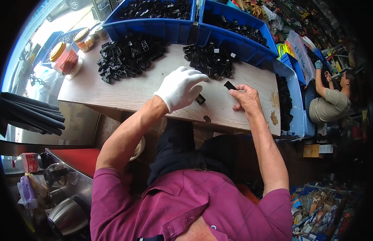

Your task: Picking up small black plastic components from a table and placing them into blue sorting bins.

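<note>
Black part (229, 85) pinched — right hand (248, 98), over the table (134, 94).
I see the gloved left hand (181, 89) above the table's near half — its grip I can't tell; a second part (200, 99) shows just beside it.

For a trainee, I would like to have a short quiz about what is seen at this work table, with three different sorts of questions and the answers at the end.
1. True or false: the left hand wears a white glove.
2. What does the right hand hold? A) a jar lid; B) a small black piece; C) a pair of scissors.
3. How many piles of black parts lie directly on the table?

Key: 1. True. 2. B. 3. Two, both in front of the blue bins.
</note>
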The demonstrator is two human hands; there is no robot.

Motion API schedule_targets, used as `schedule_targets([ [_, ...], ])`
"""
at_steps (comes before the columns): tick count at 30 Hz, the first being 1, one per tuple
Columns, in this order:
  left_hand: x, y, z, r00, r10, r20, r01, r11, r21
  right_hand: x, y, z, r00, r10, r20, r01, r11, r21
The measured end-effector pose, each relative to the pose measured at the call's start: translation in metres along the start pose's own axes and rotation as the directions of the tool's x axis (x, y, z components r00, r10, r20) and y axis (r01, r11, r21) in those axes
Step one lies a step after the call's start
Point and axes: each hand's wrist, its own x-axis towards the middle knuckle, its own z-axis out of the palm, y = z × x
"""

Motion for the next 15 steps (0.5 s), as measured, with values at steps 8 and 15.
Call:
schedule_targets([
  [8,-0.017,-0.008,0.028,0.984,0.067,0.165,-0.093,0.983,0.158,0.027,-0.008,-0.075,0.9,0.011,-0.436,0.088,0.974,0.207],
  [15,0.0,-0.015,0.011,0.98,-0.008,-0.197,0.065,0.955,0.288,0.014,0.0,-0.073,0.908,0.081,-0.41,0.006,0.978,0.206],
])
